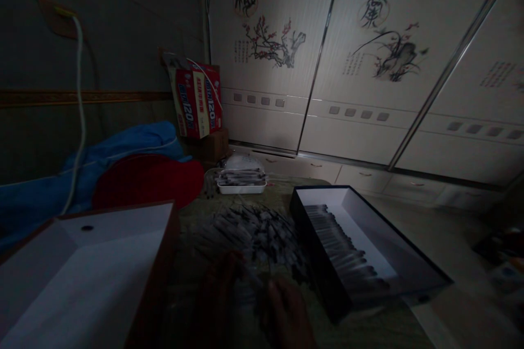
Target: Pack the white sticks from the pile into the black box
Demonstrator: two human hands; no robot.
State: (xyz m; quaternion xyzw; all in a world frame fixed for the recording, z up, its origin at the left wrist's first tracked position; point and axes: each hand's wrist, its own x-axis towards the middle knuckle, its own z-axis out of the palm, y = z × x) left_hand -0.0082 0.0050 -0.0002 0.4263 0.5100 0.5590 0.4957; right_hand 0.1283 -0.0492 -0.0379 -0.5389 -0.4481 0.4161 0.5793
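Observation:
My left hand (219, 289) and my right hand (286, 308) are close together at the table's near side, in dim light. A pale, see-through pen (254, 279) spans the gap between them, its ends in the fingers of both hands. Just beyond lies a loose pile of similar pens (262, 229) with dark parts. To the right, a dark-edged box (372, 223) with a white inside holds a row of pens (339, 245) laid side by side. Shadow and blur hide the finger details.
An open box (118, 245) with a white inside and brown rim stands at the left. At the back are a white tray (241, 189) of pens, a red cushion-like thing (151, 177), blue cloth (123, 144) and a red carton (198, 101). Sliding wardrobe doors (278, 82) stand behind.

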